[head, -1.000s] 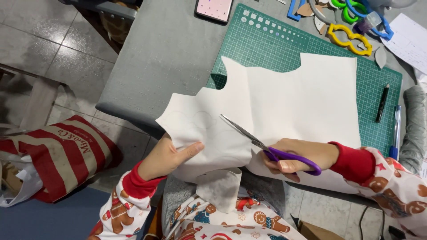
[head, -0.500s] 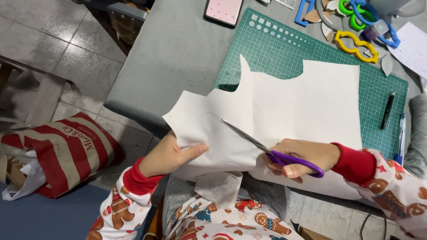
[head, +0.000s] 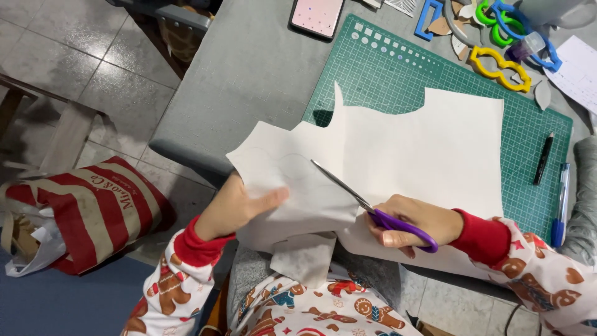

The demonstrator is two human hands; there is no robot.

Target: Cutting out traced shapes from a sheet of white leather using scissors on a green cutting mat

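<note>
A large sheet of white paper [head: 423, 143] with a cut, wavy top edge lies over a green cutting mat [head: 385, 68] and hangs past the grey table's near edge. My left hand [head: 239, 208] pinches the sheet's lower left part, thumb on top. My right hand [head: 413, 221] grips purple-handled scissors [head: 373, 208], whose silver blades point up and left into the paper.
On the grey table [head: 249, 68] lie a phone [head: 316, 15], yellow [head: 497, 67], blue and green plastic stencils, paper scraps, a black pen [head: 543, 158] and a blue pen [head: 559, 205]. A red-and-white striped bag [head: 87, 211] sits on the tiled floor at left.
The view has drifted a little; the scissors and both hands keep nearly the same hold on the paper, with the blades slightly further into the sheet.
</note>
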